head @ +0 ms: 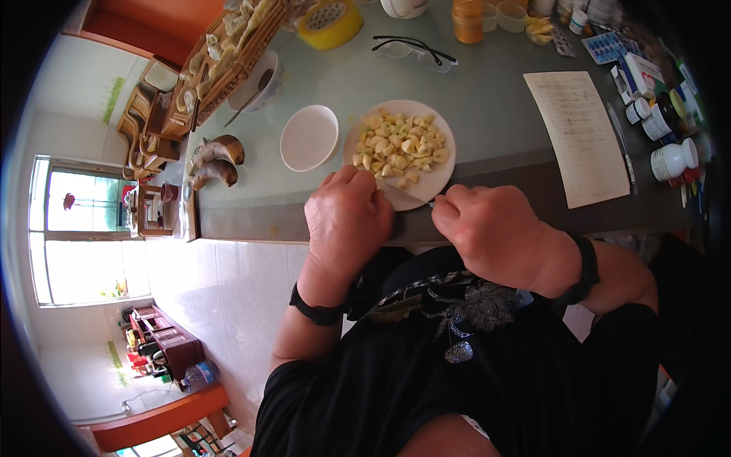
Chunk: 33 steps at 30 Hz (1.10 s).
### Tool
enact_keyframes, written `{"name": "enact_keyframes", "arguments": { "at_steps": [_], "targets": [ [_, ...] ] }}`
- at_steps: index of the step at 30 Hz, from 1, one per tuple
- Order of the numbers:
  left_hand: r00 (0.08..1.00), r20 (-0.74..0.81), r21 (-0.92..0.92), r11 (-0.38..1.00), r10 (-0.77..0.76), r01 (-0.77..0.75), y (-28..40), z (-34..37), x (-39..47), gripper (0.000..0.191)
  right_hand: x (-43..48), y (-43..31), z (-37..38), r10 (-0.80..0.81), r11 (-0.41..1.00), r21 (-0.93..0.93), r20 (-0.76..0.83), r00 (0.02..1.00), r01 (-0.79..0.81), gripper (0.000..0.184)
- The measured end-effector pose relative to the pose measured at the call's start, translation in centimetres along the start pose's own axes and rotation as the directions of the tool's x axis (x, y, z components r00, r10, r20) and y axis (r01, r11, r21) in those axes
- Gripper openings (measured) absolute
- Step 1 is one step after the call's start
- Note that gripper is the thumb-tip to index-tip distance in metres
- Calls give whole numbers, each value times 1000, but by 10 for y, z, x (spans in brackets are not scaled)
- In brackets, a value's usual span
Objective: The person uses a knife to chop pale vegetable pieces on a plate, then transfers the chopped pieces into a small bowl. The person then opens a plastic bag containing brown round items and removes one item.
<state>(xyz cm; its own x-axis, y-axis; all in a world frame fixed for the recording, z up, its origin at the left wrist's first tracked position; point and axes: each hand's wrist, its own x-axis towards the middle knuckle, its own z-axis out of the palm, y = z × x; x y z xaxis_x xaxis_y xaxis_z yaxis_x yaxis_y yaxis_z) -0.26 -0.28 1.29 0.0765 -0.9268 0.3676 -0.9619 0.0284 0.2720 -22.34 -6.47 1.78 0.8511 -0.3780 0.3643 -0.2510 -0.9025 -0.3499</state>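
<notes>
A white plate (446,171) near the table's front edge holds a heap of pale yellow, peeled garlic pieces (400,143). My right hand (494,234) grips the handle of a small knife (406,193), whose thin blade points left over the plate's near rim. At the blade's other end is my left hand (348,220), its fingers curled down at the plate's lower left edge. Whatever those fingers may hold is hidden from above. Just left of the plate stands a white bowl (310,139) with nothing seen inside.
Blackened bananas (220,157) lie at the table's left. Behind them are a bowl with a spoon (257,85) and a wicker basket (228,74). Eyeglasses (417,50) and yellow tape (330,24) sit farther back. Handwritten paper (579,137), a pen (622,148) and medicine bottles (668,160) occupy the right.
</notes>
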Motion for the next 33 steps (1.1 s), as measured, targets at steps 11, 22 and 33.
{"name": "enact_keyframes", "arguments": {
  "at_steps": [11,22,33],
  "targets": [
    [849,116,-641,614,-516,461,-31,-11,-8,22,-6,23,-15,432,835,489,-295,852,-254,12],
    [774,336,-756,338,-536,561,-28,2,-6,52,40,62,11,728,454,714,48,684,-533,15],
    [751,428,-829,113,-503,547,-5,-12,-6,55,30,50,-9,664,517,710,20,747,-478,13]
  ]
}}
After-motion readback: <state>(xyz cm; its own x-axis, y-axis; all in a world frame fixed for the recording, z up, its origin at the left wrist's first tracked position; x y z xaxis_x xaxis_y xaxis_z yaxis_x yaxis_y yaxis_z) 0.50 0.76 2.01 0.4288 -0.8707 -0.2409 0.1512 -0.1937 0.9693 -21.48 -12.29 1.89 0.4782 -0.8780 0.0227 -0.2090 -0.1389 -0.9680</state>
